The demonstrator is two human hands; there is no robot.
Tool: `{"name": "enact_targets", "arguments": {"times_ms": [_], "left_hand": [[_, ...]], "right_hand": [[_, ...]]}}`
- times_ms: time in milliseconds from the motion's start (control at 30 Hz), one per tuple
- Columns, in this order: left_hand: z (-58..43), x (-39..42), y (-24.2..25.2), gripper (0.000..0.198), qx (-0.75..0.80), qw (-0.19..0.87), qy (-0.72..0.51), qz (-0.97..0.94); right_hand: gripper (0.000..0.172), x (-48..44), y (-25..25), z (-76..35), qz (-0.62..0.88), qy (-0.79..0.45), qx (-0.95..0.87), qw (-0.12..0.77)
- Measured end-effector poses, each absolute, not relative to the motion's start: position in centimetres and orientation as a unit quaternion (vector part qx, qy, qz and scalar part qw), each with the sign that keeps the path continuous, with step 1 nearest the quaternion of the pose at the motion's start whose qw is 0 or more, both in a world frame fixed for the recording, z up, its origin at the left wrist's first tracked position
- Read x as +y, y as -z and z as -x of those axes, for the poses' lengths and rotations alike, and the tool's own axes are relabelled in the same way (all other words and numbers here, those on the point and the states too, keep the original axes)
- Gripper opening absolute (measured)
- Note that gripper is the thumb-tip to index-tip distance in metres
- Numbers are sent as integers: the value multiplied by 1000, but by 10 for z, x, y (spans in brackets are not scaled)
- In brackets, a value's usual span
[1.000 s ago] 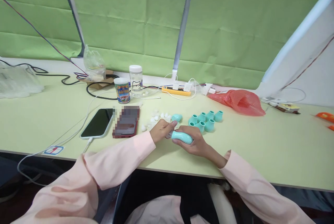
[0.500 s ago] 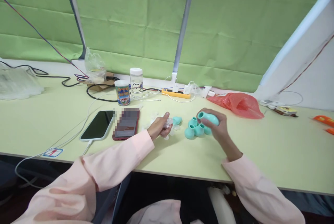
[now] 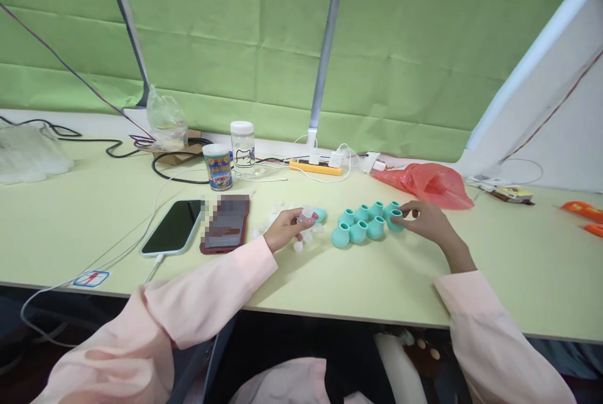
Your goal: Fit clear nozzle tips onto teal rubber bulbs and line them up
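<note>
My left hand [image 3: 285,228] is closed around a small translucent plastic piece [image 3: 306,214] over a scatter of similar pieces [image 3: 274,210]. A teal rounded piece [image 3: 320,214] lies just past its fingertips, partly hidden. My right hand [image 3: 426,223] pinches a teal open-necked bulb [image 3: 396,222] at the right end of a cluster. Several matching teal bulbs [image 3: 358,232] stand there upright in two rows, necks up.
Left of my hands lie a dark red phone [image 3: 226,223] and a white-edged phone [image 3: 173,227] on its cable. Behind are a noodle cup [image 3: 218,168], a clear jar [image 3: 243,151], a yellow power strip [image 3: 315,168] and a red plastic bag [image 3: 426,184].
My right hand has moved right and down, from holding a tilted teal bulb above the cluster to one standing at its right end. More bulbs stand in rows. My left hand has turned slightly.
</note>
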State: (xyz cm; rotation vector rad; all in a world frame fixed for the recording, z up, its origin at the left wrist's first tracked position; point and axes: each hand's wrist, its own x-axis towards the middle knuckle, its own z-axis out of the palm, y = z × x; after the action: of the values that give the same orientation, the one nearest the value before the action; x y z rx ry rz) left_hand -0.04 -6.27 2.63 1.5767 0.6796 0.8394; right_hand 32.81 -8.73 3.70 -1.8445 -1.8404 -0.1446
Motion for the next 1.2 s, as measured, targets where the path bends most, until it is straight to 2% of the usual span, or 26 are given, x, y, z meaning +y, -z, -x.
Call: {"name": "enact_targets", "arguments": {"times_ms": [100,233,333,433,533,633,700,833,933,1000,1067,1133,1200], "left_hand": [[2,-63,-28,48,289,586,-352,-670],[2,-61,-27,46,282,608,-353,-653],[2,-60,-24,41,256,647,-334,-635],[2,-62,-23,40,218,705,-272,-618],[1,-65,-24,42,174,753,-193,-605],[2,-69,-27,44,152,775,-156,-593],[2,-70,-28,43,154,778,-162,-587],[1,-71,-26,43,192,762,-195,-586],[-1,-71,-22,48,240,723,-201,-616],[-1,-71,-21,51,280,656,-239,-659],[1,-72,-21,50,315,529,-333,-714],[4,-74,-23,40,312,381,-422,-761],[6,-75,-24,31,271,270,-456,-804]], "right_hand": [[34,-83,-34,-329,700,40,-674,233],[35,-82,-33,-332,711,35,-668,217],[35,-87,-38,-317,698,131,-637,300],[27,-97,-48,-278,588,195,-654,434],[26,-109,-56,-224,477,118,-739,462],[45,-113,-58,-178,392,3,-828,401],[42,-109,-55,-160,346,-49,-858,377],[29,-98,-39,-151,339,-113,-829,430],[23,-97,-29,-152,344,-178,-801,457],[21,-99,-25,-152,345,-210,-790,461],[19,-102,-25,-151,355,-217,-778,472],[18,-103,-25,-150,370,-209,-763,486],[17,-103,-26,-150,389,-194,-748,502]]}}
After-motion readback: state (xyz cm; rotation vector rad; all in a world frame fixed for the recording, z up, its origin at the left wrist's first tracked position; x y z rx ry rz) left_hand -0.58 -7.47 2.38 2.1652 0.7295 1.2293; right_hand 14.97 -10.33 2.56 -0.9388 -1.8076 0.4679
